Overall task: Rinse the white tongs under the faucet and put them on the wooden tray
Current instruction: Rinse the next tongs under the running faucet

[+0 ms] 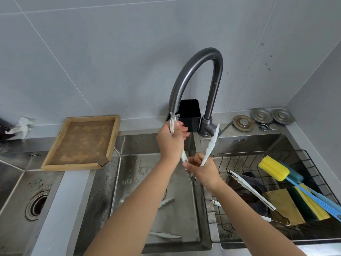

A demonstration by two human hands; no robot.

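Note:
White tongs (212,143) are spread in a V over the middle sink basin. My right hand (202,169) grips them at the hinge end. My left hand (170,141) is wrapped around the left arm of the tongs, whose tip sits right under the spout of the dark curved faucet (195,71), where water runs onto it. The right arm of the tongs points up and stands free. The wooden tray (60,163) lies bare on the counter to the left of the basin.
More white tongs (166,235) lie on the floor of the sink (129,145). To the right a black wire basket (258,154) holds metal tongs (252,191), sponges and a yellow-headed blue brush (273,168). A black box (190,113) stands behind the faucet.

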